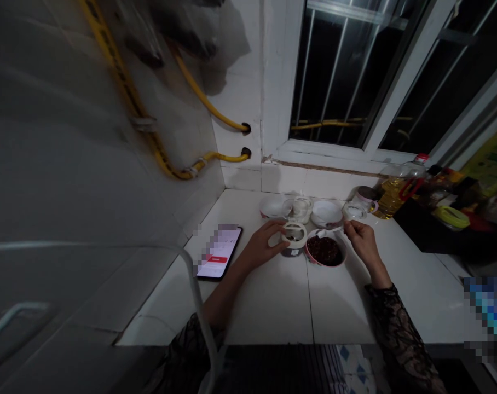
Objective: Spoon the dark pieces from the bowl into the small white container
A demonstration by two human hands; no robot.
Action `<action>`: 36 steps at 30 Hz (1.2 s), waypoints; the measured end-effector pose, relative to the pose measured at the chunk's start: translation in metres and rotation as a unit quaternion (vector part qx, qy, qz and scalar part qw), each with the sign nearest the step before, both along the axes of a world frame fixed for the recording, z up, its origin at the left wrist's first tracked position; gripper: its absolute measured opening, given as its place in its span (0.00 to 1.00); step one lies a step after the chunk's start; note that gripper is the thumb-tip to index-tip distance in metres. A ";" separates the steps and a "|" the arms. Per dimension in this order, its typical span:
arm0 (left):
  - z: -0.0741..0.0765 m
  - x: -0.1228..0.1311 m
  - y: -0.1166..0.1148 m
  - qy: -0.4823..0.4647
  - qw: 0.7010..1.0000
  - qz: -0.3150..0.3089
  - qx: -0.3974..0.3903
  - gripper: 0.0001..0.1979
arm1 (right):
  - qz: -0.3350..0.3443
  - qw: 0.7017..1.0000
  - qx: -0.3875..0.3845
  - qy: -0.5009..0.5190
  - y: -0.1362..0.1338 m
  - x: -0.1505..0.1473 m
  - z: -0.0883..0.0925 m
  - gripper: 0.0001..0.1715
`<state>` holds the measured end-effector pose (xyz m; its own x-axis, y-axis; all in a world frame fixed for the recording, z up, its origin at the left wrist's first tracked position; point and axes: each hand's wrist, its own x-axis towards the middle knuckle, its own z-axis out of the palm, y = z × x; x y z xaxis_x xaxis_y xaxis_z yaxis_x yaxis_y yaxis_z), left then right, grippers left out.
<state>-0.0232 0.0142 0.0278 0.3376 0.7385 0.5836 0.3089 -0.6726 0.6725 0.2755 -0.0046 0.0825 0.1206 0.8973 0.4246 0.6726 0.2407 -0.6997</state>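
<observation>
My left hand (267,243) grips the rim of a small seasoning jar (293,250) with a white top and dark contents, standing on the white counter. Right beside it sits a bowl (324,264) with a pinkish rim, holding a dark red, grainy mixture (324,251). Pinched in my right hand (361,241) is the handle of a small white spoon (327,233). Its head lies over the bowl's far left part; whether it touches the mixture I cannot tell.
Behind the jar stand a pale bowl (273,208), another white-lidded jar (301,207) and a white bowl (327,212). A lit phone (219,254) lies on the left. Toward the right are an open white container (354,210), an oil bottle (390,197) and a black box (423,224).
</observation>
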 end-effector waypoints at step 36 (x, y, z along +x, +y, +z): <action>0.000 -0.002 0.000 -0.004 1.000 -0.007 -0.008 0.08 | 0.007 0.972 -0.164 0.168 0.021 0.007 -0.019 0.24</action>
